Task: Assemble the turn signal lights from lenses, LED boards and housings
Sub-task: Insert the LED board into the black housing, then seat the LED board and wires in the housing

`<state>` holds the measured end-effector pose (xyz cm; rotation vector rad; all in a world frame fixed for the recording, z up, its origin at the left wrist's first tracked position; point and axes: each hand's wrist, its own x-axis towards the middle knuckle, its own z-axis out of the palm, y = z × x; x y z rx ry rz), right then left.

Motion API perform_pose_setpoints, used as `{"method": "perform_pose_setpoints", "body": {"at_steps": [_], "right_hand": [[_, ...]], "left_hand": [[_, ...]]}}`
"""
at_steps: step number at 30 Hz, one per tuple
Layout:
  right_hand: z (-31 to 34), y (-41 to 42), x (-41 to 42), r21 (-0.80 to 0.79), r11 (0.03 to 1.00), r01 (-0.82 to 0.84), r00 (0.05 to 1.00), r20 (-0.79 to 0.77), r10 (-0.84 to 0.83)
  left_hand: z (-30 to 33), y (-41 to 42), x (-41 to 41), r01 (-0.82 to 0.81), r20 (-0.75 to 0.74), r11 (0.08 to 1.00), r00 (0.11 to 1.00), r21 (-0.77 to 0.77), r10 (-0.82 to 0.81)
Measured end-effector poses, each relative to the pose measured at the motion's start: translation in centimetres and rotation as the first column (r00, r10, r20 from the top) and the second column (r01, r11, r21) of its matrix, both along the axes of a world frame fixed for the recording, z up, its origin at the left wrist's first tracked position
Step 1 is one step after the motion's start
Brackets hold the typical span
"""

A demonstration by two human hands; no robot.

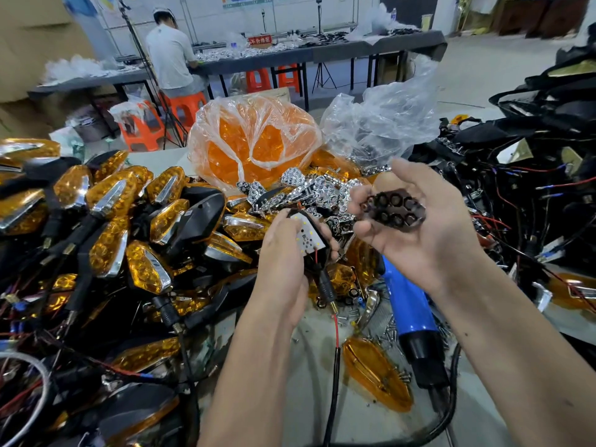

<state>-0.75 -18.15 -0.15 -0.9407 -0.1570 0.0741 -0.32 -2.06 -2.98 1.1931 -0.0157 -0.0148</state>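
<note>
My left hand [282,262] grips a black housing [317,250] with a white LED board [306,235] seated in it; a black stem and a red wire hang below it. My right hand [416,221], raised to the right, holds a dark reflector piece [395,208] with several hexagonal cups, face toward me. The two parts are apart, a short gap between them. Loose chrome reflectors [309,188] lie heaped just behind my hands. A single amber lens [375,372] lies on the table below.
Finished amber turn signals [106,227] are piled at left. A plastic bag of amber lenses [254,143] stands behind, with a clear bag [380,124] beside it. Black housings with wires [529,175] are heaped at right. A blue electric screwdriver [409,308] and screws lie near. A person sits at a far table.
</note>
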Motion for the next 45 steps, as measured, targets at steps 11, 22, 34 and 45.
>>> {"method": "perform_pose_setpoints", "body": {"at_steps": [11,22,34,45], "right_hand": [[-0.9,0.3,0.6,-0.366,0.931,-0.009,0.990,0.131,0.061],[-0.3,0.5,0.3,-0.630,0.753,0.190,0.904,0.411,0.115],[0.4,0.6,0.0,-0.746,0.634,0.202,0.896,0.403,0.189],[0.1,1.0,-0.1,-0.757,0.620,0.207,0.899,0.397,0.184]], "left_hand": [[-0.5,-0.2,0.0,-0.037,-0.098,0.999,0.995,-0.016,0.035],[0.0,-0.8,-0.2,-0.026,-0.209,0.991,0.978,-0.133,-0.002],[0.3,-0.2,-0.4,0.062,-0.307,0.971,0.942,-0.230,-0.133],[-0.4,0.1,0.1,0.081,-0.313,0.942,0.931,-0.325,-0.188]]}}
